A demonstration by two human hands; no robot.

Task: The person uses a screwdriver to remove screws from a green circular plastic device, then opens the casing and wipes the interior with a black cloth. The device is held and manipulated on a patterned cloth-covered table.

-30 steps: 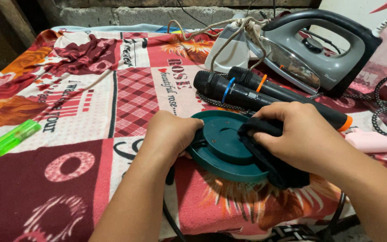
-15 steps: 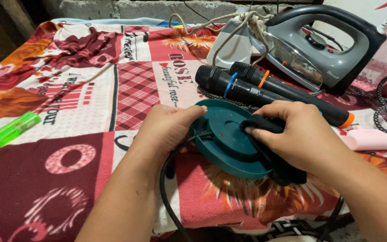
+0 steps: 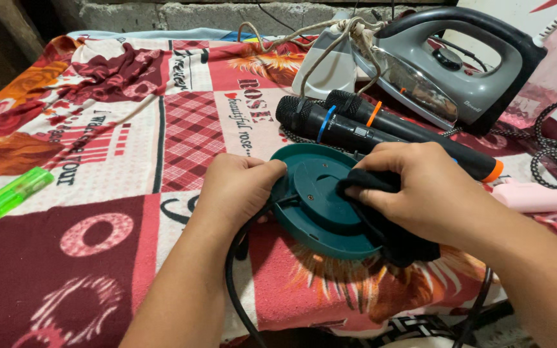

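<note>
Compared with the view half a second earlier, the teal round base (image 3: 320,203) sits slightly flatter toward the viewer and the black cloth (image 3: 381,216) has slid a little lower across its face; both hands remain where they were. Lying tilted on the patterned blanket (image 3: 98,193) near the front edge of the table, the base shows its underside, with a recessed centre and a small screw. Its black cord (image 3: 233,283) leaves the left rim and loops down past the table edge. Left hand (image 3: 236,190): fingers curled closed over the left rim, thumb on top, apparently bracing the disc so it cannot turn or slip. Right hand (image 3: 430,190): closed on the bunched cloth, fingertips pressing it flat against the base's face, the rest of the cloth trailing under the palm; this grip suits rubbing the surface. Just behind the base, touching or nearly so, lie two black microphones (image 3: 356,125) side by side, one with a blue ring, one with orange. Farther back stands a grey clothes iron (image 3: 459,71) with its cord bundled. Off to the right rests a small pink object (image 3: 530,196); a green lighter (image 3: 8,196) lies well apart at the left.
</note>
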